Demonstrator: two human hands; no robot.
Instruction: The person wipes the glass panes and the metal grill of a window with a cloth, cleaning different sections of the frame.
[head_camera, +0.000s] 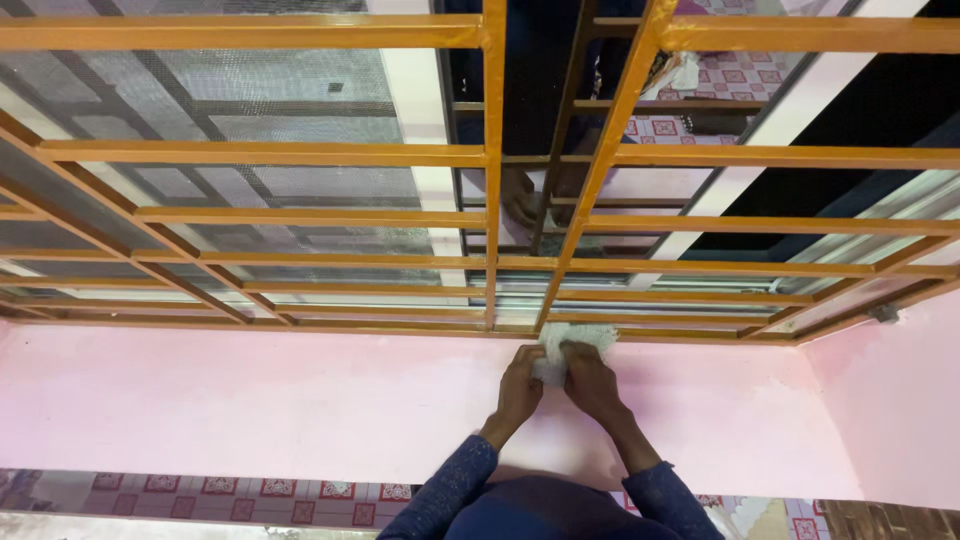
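— Pink wall (250, 400) fills the lower half of the view, right? What sits above the hands?

— An orange metal grille (300, 155) of horizontal and upright bars runs across a window, directly beyond the fingertips. Behind the bars are mesh panes (290, 190) and a white window frame (425, 120). The glass just past the hands mirrors them faintly.

— And the hands themselves?

— Both meet at the foot of the grille, close together. The left hand (520, 388) has its fingers curled and pinched onto a crumpled white cloth (570, 345). The right hand (590, 383) is clamped on the same cloth from the other side, its knuckles touching or nearly touching the left's.

— Where exactly is the cloth?

— Bunched between the two sets of fingertips and poking out beyond them, against the bottom bar of the grille where the wall ends. Whether it is pressed hard on the bar, I cannot tell.

— Anything nearer the person?

— Dark blue sleeves (450, 490) cover both forearms below the wrists. Under the elbows, a strip of floor tiles (250, 492) with red and white patterns shows to the left-hand side, well apart from the cloth.
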